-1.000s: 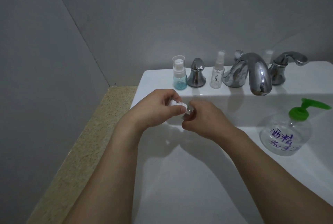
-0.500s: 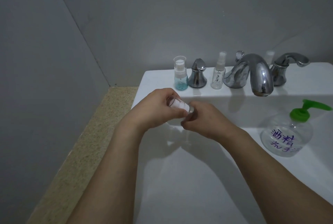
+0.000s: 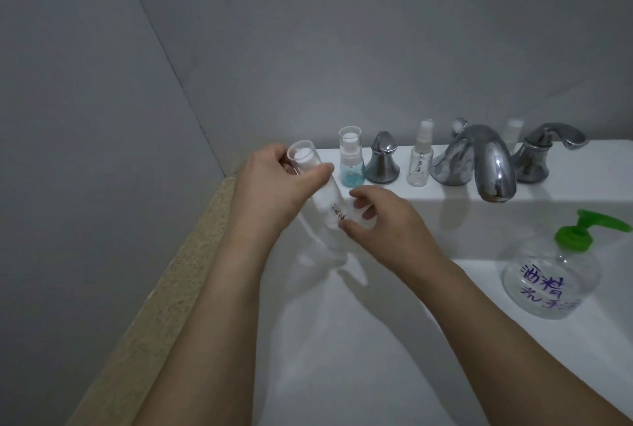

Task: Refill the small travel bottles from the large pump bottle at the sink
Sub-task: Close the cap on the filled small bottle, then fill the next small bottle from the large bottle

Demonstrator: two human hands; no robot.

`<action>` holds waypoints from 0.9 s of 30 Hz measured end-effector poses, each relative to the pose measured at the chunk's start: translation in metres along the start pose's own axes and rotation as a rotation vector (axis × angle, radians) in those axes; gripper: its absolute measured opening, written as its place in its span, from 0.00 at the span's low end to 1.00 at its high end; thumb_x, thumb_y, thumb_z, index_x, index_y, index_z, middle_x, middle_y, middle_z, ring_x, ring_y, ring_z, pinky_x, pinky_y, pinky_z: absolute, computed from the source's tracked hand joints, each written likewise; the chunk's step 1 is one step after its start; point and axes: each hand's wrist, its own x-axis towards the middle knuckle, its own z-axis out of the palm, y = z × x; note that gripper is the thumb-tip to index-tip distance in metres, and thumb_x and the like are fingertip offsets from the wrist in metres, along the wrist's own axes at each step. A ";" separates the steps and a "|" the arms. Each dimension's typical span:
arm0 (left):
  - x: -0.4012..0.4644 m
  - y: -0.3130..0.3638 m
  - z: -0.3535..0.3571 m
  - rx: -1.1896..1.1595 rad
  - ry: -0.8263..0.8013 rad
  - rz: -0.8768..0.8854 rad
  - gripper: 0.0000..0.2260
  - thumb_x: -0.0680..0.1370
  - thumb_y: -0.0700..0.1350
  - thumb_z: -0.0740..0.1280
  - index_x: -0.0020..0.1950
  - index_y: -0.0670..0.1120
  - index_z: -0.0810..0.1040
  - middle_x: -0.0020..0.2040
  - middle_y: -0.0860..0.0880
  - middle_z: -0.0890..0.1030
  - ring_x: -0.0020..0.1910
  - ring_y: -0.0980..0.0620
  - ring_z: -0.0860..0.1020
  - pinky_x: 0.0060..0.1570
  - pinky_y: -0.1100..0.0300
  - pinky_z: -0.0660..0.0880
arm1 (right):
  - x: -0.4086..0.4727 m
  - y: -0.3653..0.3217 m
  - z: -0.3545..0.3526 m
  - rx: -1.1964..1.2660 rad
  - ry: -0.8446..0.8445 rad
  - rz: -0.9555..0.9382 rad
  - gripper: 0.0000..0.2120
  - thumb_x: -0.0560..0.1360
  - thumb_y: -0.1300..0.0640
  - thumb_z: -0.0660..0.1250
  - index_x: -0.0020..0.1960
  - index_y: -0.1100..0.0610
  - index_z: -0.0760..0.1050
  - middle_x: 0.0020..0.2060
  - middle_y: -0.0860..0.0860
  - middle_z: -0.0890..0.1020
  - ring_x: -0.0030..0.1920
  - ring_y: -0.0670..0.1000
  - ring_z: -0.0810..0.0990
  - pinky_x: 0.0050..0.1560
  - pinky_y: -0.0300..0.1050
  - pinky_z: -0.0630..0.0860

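Observation:
My left hand (image 3: 274, 185) grips the capped top of a small clear travel spray bottle (image 3: 327, 203), which tilts over the sink's left side. My right hand (image 3: 380, 220) pinches the bottle's lower end with curled fingers. The large clear pump bottle (image 3: 551, 278), with a green pump and purple writing, stands on the sink's right side. On the back ledge stand a travel bottle with blue liquid (image 3: 351, 158) and a clear empty spray bottle (image 3: 420, 158). Another small bottle (image 3: 513, 129) shows faintly behind the faucet.
A chrome faucet spout (image 3: 486, 165) curves over the white sink (image 3: 359, 340), with a chrome handle on its left (image 3: 383, 158) and on its right (image 3: 544, 151). A speckled beige counter strip (image 3: 164, 305) runs along the grey wall on the left.
The small bottle has come up from lying between my hands to a tilted, nearly upright pose. My left hand rose to its capped top, my right hand slid to its lower end.

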 end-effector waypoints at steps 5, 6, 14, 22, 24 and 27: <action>0.023 0.027 -0.006 0.154 0.135 0.110 0.15 0.67 0.55 0.72 0.32 0.47 0.71 0.28 0.52 0.72 0.30 0.51 0.71 0.30 0.59 0.66 | 0.001 -0.004 0.004 0.045 0.185 -0.155 0.25 0.71 0.55 0.73 0.66 0.53 0.71 0.57 0.47 0.78 0.53 0.46 0.75 0.54 0.39 0.70; 0.029 0.028 -0.005 0.198 0.123 0.129 0.15 0.67 0.55 0.71 0.33 0.46 0.72 0.29 0.51 0.73 0.31 0.49 0.73 0.31 0.58 0.67 | 0.001 -0.003 0.005 0.030 0.179 -0.169 0.26 0.71 0.55 0.73 0.67 0.53 0.71 0.59 0.48 0.77 0.56 0.48 0.75 0.56 0.40 0.69; 0.059 0.017 0.014 0.282 0.118 0.135 0.16 0.70 0.59 0.69 0.43 0.46 0.77 0.39 0.50 0.79 0.40 0.47 0.78 0.36 0.57 0.71 | 0.000 -0.003 0.008 -0.059 0.208 -0.233 0.28 0.68 0.55 0.74 0.66 0.56 0.71 0.61 0.52 0.76 0.60 0.54 0.72 0.60 0.40 0.64; 0.055 0.000 0.027 0.280 0.091 0.061 0.14 0.71 0.58 0.67 0.47 0.49 0.76 0.40 0.53 0.79 0.41 0.49 0.78 0.38 0.56 0.73 | -0.002 -0.004 0.009 -0.065 0.148 -0.203 0.29 0.69 0.54 0.73 0.67 0.54 0.69 0.62 0.50 0.74 0.60 0.55 0.74 0.59 0.49 0.72; 0.055 0.000 0.027 0.292 0.105 0.074 0.14 0.72 0.58 0.67 0.48 0.49 0.76 0.41 0.52 0.79 0.41 0.49 0.78 0.38 0.56 0.72 | -0.002 -0.003 0.009 -0.078 0.140 -0.196 0.28 0.69 0.54 0.73 0.67 0.54 0.70 0.62 0.51 0.74 0.60 0.55 0.73 0.59 0.49 0.72; 0.056 -0.001 0.028 0.276 0.101 0.070 0.14 0.73 0.58 0.67 0.50 0.49 0.76 0.41 0.53 0.79 0.41 0.49 0.78 0.37 0.56 0.71 | -0.002 -0.004 0.008 -0.085 0.128 -0.162 0.25 0.70 0.54 0.72 0.65 0.55 0.72 0.61 0.51 0.75 0.59 0.55 0.73 0.58 0.48 0.71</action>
